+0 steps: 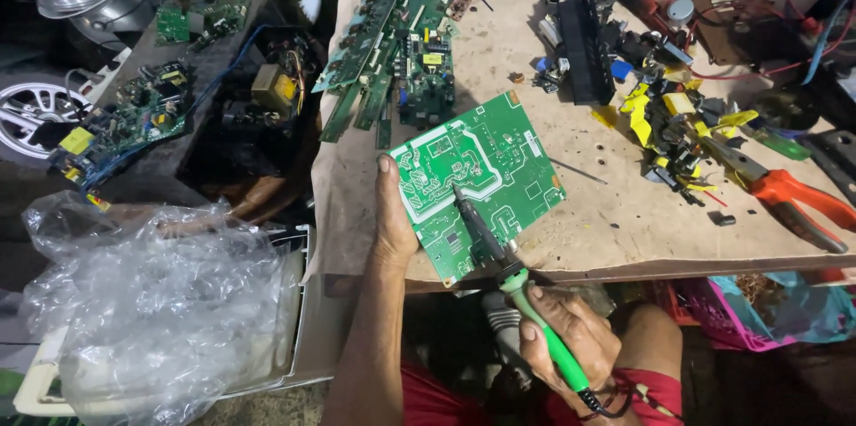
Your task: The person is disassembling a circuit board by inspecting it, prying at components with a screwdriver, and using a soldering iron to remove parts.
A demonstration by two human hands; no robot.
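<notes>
While my left hand is pinching the near-left edge of the flat green printed circuit board, thumb lying up along the side and fingers tucked underneath, my right hand is wrapped tight around the green plastic handle of a soldering iron, with the dark tip resting on the board's middle. The board sits tilted on the front edge of the tan, scuffed wooden counter, its near corner hanging slightly over the lip.

Handling-wise, I'd guess this board is light and stiff, but kind of fragile: thin, with solder points that could be prickly. Best hold looks like the bare edges, same as I've got it, keeping fingers off the traces and well away from the iron's tip. The iron itself seems light, and the grip is the only sane place to hold it.

Further out, there's a stack of long narrow green circuit boards behind it, orange-handled pliers off to the right beside a mess of yellow-taped transformer parts, and a crumpled clear plastic bag lower left, off the counter.
</notes>
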